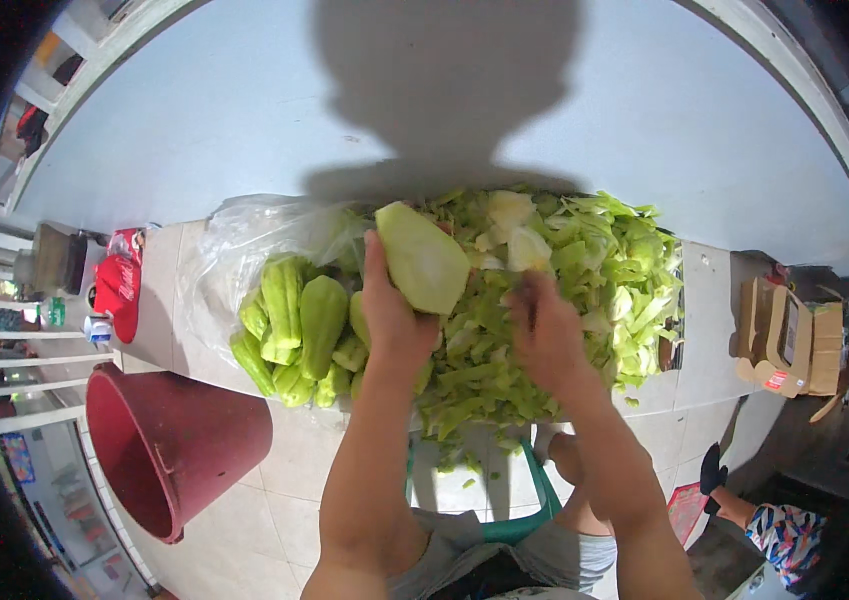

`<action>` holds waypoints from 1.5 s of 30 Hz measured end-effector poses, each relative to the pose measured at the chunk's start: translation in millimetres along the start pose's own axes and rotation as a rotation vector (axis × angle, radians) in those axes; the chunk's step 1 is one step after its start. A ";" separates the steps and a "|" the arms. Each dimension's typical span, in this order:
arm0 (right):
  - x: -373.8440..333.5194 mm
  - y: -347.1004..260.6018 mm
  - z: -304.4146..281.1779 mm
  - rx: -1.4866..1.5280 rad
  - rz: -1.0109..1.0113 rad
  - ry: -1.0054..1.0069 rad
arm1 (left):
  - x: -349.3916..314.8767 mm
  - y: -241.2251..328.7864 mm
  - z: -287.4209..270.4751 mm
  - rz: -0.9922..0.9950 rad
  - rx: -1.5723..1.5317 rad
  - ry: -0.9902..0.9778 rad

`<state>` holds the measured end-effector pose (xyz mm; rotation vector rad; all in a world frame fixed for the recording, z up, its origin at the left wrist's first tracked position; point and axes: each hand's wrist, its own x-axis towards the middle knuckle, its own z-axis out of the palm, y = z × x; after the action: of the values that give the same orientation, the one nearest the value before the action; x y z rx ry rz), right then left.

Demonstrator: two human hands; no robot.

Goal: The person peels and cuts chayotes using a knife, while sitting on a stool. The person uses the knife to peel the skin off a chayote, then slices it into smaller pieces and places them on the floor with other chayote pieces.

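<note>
My left hand (396, 312) grips a peeled, pale-green fruit (422, 258) that looks like a green papaya, tilted up, with a whitish patch on the side. Closed fingers on my right hand (549, 330) hold something I cannot make out, over a heap of green peelings (489, 350). A whitish cut piece (527, 248) shows just beyond its fingertips; whether they touch it I cannot tell. Left of my left hand, several unpeeled green papayas (324, 325) lie on and beside a clear plastic bag (229, 255).
A dark-red bucket (234, 425) lies tipped at the left. A pale wall (194, 110) rises beyond the peelings. At the right stands an opened cardboard box (774, 335). A green stool (542, 490) is below me. Another person's patterned clothing (784, 540) shows lower right.
</note>
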<state>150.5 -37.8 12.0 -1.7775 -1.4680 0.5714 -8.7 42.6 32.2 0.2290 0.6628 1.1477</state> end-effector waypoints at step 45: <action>-21.5 -40.2 26.4 0.008 -0.055 -0.354 | -2.7 1.3 -4.8 0.200 -0.060 -0.182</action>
<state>100.5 -48.9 24.2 -1.6830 -1.7417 0.8969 -13.2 39.9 30.0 0.3500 0.4512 1.3183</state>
